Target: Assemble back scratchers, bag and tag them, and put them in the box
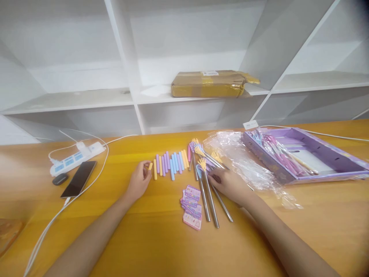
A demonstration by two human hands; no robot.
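Observation:
My left hand (140, 179) is closed with a short yellow tube (150, 166) pinched at its fingertips, at the left end of a row of yellow, purple and blue foam-like tubes (170, 165). My right hand (223, 181) reaches into a bundle of metal back scratchers (208, 196) with yellow, blue and purple hand-shaped heads. Its fingers are curled at one of the rods, partly hidden from view. Below the row lies a small overlapping stack of purple and pink printed cards (192, 207).
A purple open box (340, 154) holding wrapped back scratchers stands at the right, beside crumpled clear plastic (245, 157). A power strip (77, 157), a phone (79, 179) and white cables lie left. A taped cardboard box (209, 84) rests on the shelf.

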